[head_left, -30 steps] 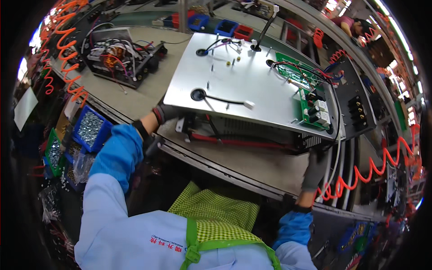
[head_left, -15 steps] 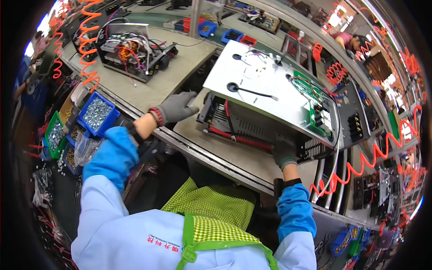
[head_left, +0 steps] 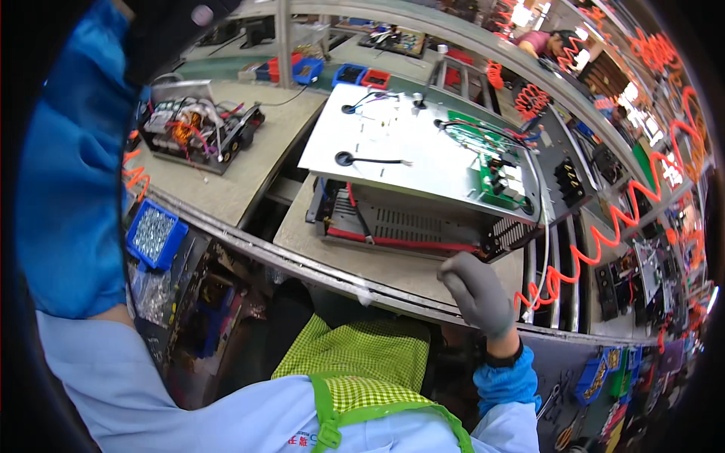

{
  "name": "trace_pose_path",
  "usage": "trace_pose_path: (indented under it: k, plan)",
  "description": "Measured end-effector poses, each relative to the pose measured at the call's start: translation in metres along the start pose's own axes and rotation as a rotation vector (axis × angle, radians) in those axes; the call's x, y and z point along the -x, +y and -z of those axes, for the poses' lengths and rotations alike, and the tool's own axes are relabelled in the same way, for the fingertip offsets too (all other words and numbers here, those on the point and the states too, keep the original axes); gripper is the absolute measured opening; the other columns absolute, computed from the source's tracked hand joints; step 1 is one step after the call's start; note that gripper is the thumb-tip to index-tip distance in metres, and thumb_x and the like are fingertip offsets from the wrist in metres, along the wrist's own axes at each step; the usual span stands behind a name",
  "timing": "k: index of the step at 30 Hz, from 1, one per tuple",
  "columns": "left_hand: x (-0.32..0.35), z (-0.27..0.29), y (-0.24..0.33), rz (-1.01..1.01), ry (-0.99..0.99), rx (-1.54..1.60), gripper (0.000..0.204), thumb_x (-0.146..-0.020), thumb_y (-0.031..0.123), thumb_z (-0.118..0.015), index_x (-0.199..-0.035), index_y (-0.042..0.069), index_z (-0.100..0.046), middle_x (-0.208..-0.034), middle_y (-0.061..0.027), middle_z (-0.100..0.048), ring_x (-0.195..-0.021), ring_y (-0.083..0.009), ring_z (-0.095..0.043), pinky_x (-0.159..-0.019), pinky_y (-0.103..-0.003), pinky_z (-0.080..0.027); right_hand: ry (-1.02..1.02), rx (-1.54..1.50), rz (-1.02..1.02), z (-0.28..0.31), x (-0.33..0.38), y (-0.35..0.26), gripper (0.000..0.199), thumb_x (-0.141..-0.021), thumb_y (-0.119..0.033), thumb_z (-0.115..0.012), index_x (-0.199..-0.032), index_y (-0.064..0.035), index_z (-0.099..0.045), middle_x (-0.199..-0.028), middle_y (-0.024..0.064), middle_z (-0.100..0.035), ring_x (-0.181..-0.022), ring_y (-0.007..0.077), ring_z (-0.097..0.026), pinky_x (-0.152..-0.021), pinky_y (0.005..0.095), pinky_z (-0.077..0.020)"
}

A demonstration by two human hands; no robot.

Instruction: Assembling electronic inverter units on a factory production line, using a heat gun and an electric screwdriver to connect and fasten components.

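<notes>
The right hand, in a grey glove, is loosely curled just in front of the near right side of an open metal chassis; whether its fingers enclose anything cannot be told. The left hand is out of view, so its grip cannot be told; its forearm, in a blue sleeve cover, rises along the left.

The chassis sits on a pale work board beyond the near metal rail, its slotted wall facing the person and a thick red cable running along its near edge. Over it lies a bright metal panel, carrying a black lead on the left and a green circuit board with white and black components at the near right. A dark end plate with black terminals stands at the right, and a white cable hangs down near it.

Farther right, a coiled orange hose stretches across metal rollers. To the left stands a second open chassis with a copper coil; nearer, a blue bin holds small silvery parts. At the far right, a person leans forward.
</notes>
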State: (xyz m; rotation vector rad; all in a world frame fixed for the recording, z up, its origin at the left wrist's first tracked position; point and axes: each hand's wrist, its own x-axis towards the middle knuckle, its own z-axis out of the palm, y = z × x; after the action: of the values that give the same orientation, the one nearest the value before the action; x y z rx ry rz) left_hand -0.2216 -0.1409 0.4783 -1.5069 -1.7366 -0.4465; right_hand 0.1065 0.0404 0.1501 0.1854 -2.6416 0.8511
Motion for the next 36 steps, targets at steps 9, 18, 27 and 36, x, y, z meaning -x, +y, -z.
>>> trace_pose_path:
  k: [9,18,27,36]
  plan:
    - [0.046,-0.154,0.235,-0.526,-0.605,0.333,0.024,-0.084,0.03,-0.065,-0.093,0.008,-0.066,-0.083,-0.0166,-0.066,-0.083,-0.0374,-0.066,-0.073,-0.047,-0.052,0.727,-1.287,-0.534,-0.053,0.063,0.094,0.028,-0.101,-0.018,-0.05,-0.128,-0.0089,-0.05,-0.084,-0.0002,-0.056,-0.055,0.004,-0.036,-0.045,0.0191,-0.0276]
    - [0.011,-0.341,0.239,-0.36,-0.598,0.351,0.024,-0.085,0.024,-0.055,-0.097,0.007,-0.068,-0.095,-0.0156,-0.068,-0.091,-0.0361,-0.066,-0.081,-0.046,-0.052,0.94,-1.719,-0.516,-0.048,0.045,0.168,0.013,-0.102,-0.019,-0.049,-0.113,-0.0194,-0.056,-0.081,-0.0025,-0.056,-0.049,0.0038,-0.028,-0.04,0.0176,-0.0221]
    - [-0.009,-0.263,0.286,-0.369,-0.967,0.382,0.032,-0.086,0.028,-0.054,-0.11,0.013,-0.07,-0.108,-0.0152,-0.069,-0.102,-0.0353,-0.065,-0.089,-0.043,-0.05,0.91,-1.578,-0.408,-0.017,0.019,0.18,0.013,-0.101,-0.014,-0.05,-0.11,-0.0105,-0.058,-0.082,0.0016,-0.057,-0.05,0.0061,-0.032,-0.041,0.0187,-0.024]
    - [-0.032,-0.188,0.17,-0.048,-0.463,0.429,0.021,-0.089,0.022,-0.062,-0.102,0.007,-0.069,-0.095,-0.0131,-0.068,-0.081,-0.028,-0.067,-0.073,-0.039,-0.053,1.219,-0.463,-0.412,-0.064,0.026,0.114,0.035,-0.098,-0.019,-0.053,-0.127,0.0006,-0.053,-0.123,0.0089,-0.055,-0.114,0.0162,-0.051,-0.1,0.0332,-0.042]
